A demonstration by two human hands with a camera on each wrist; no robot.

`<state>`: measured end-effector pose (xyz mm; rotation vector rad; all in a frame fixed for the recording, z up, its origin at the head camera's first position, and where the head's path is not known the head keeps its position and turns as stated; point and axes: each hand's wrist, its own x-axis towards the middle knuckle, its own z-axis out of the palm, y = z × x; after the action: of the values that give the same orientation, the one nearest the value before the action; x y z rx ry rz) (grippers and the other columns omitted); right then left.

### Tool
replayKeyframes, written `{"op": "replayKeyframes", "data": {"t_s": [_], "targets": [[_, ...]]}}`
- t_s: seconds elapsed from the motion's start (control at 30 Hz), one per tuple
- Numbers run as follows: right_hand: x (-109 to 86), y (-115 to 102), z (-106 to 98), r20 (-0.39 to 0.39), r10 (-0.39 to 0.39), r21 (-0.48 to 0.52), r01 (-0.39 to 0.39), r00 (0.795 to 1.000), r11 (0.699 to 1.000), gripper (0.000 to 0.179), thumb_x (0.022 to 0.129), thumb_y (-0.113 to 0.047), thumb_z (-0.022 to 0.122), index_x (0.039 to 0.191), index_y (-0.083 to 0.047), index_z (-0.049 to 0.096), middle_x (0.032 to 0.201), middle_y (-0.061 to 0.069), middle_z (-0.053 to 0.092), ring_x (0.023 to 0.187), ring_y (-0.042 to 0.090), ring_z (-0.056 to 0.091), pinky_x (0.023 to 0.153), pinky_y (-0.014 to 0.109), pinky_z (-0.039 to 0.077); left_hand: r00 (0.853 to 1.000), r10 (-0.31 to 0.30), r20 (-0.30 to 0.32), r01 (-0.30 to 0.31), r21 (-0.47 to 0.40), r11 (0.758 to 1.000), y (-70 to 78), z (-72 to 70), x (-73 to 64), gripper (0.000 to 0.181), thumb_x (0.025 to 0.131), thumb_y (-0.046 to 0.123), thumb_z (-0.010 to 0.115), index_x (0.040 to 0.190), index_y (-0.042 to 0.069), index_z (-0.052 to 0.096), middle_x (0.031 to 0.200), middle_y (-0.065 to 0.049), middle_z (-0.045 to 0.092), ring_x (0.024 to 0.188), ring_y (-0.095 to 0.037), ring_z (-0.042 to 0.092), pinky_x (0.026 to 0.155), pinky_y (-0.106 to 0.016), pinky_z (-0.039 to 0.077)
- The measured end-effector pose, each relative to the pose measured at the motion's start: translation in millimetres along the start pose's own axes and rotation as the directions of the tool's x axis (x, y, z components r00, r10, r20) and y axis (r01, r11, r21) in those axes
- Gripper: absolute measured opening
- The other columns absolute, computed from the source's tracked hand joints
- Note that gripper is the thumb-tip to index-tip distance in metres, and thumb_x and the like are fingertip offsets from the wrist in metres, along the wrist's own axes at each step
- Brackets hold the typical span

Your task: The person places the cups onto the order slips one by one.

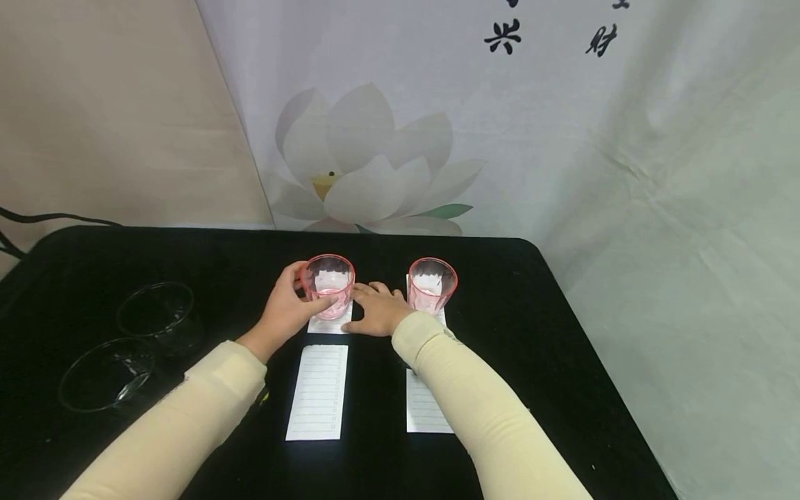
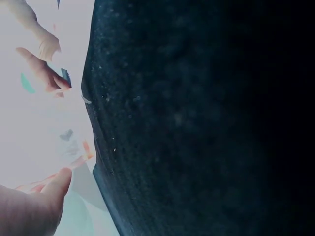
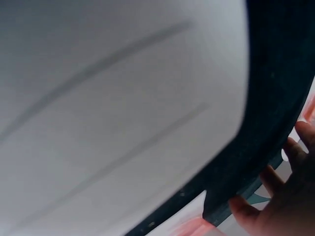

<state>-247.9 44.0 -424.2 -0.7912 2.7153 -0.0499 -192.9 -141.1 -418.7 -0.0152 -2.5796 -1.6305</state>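
Note:
My left hand [image 1: 285, 305] grips a pink-tinted glass [image 1: 328, 285] from its left side, the thumb across its front. In the left wrist view the left thumb [image 2: 59, 184] shows at the bottom left, in very bright light. This glass stands over a lined paper slip [image 1: 321, 326]. Just right of it is my right hand [image 1: 380, 311], palm down with spread fingers, fingertips near the glass and the slip's right edge. A second pink glass [image 1: 432, 285] stands behind the right wrist, on another slip partly hidden. The right wrist view shows the right hand's spread fingers [image 3: 273, 182].
Two clear glasses [image 1: 156, 309] stand at the left, near the left forearm. Closer to me lie a lined paper slip [image 1: 317, 392] and another slip [image 1: 428, 403] partly under the right sleeve. A black-covered table [image 1: 531, 333] meets a printed cloth backdrop [image 1: 400, 104].

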Motion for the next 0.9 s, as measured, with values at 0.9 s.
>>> {"op": "replayKeyframes", "data": {"t_s": [0.9], "targets": [[-33.8, 6, -9, -0.188, 0.007, 0.363, 0.063, 0.982, 0.930, 0.082, 0.089, -0.047, 0.060, 0.154, -0.014, 0.023, 0.159, 0.006, 0.024, 0.145, 0.026, 0.023, 0.117, 0.045, 0.025, 0.998, -0.034, -0.045, 0.030, -0.082, 0.996, 13.5, -15.0, -16.5, 0.088, 0.087, 0.018, 0.072, 0.151, 0.003, 0.014, 0.149, -0.024, 0.030, 0.138, -0.038, 0.032, 0.112, -0.052, 0.031]]}}
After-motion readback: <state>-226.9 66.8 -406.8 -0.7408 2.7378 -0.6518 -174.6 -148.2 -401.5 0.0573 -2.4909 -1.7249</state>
